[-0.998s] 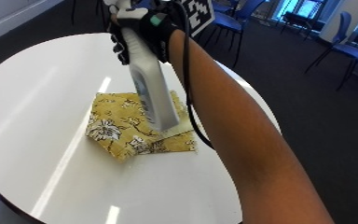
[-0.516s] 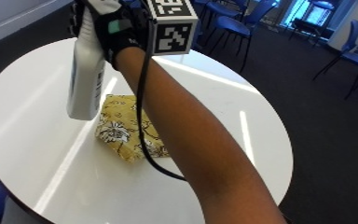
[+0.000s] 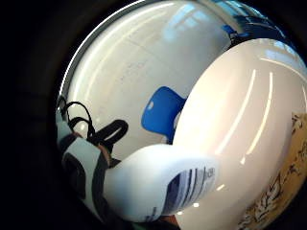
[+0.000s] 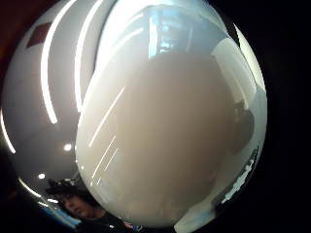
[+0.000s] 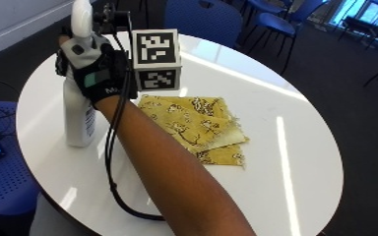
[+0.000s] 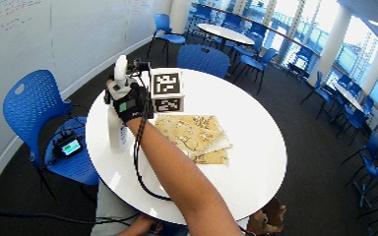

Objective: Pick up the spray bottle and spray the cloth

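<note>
grip [image 5: 92, 73] wrapped round spray bottle [image 5: 79, 113] neck, forearm stretched out over desk [image 5: 294, 147]. bottle upright, base on desk, just beside yellow cloth [image 5: 199, 125].

Blue chairs [image 6: 32, 105] w/ round white tables [image 6: 254, 147], dark floor [image 6: 320, 162], whiteboard wall [image 6: 51, 29], big windows [image 6: 307, 24].

My gloved right hand [image 6: 131, 104] grips the white spray bottle [image 6: 118, 129] standing upright near the round white table's [image 6: 254, 147] left edge; yellow cloth [image 6: 194, 136] lies right of it, apart.
</note>
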Tool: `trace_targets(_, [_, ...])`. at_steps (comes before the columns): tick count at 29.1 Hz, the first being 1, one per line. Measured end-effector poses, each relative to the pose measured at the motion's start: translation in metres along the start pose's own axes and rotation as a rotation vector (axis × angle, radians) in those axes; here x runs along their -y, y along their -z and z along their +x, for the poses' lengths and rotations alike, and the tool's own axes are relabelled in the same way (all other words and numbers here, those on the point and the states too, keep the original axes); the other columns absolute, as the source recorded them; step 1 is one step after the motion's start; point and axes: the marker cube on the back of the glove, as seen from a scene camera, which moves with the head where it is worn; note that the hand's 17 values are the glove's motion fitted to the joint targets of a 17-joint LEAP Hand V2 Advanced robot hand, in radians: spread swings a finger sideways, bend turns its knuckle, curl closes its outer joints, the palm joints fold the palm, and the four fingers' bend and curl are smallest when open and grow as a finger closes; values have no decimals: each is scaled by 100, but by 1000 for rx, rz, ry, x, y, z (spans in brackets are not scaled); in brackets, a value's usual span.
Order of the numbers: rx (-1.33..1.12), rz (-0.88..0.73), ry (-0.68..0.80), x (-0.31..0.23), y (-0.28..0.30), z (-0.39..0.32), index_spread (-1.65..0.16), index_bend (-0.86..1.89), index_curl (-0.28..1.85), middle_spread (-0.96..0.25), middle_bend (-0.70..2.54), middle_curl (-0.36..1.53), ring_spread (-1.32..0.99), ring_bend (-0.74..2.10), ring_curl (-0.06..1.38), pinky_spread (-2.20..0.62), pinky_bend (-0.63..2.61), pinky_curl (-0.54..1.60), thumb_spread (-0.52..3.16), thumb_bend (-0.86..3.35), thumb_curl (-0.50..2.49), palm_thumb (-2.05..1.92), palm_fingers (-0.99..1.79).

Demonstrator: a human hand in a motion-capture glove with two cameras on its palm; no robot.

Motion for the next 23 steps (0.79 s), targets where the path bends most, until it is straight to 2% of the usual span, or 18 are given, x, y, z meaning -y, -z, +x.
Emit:
trace_targets(6, [-54, -30, 69, 10, -8, -10, -25, 39, 59, -19, 65, 53, -20, 70, 47, -29, 44, 40, 40, -3, 86, 91, 141])
trace_targets(23, [-61, -79, 0, 19, -9, -11, -25, 40, 59, -20, 66, 53, -20, 70, 47, -29, 45, 41, 39, -3, 86, 90, 141])
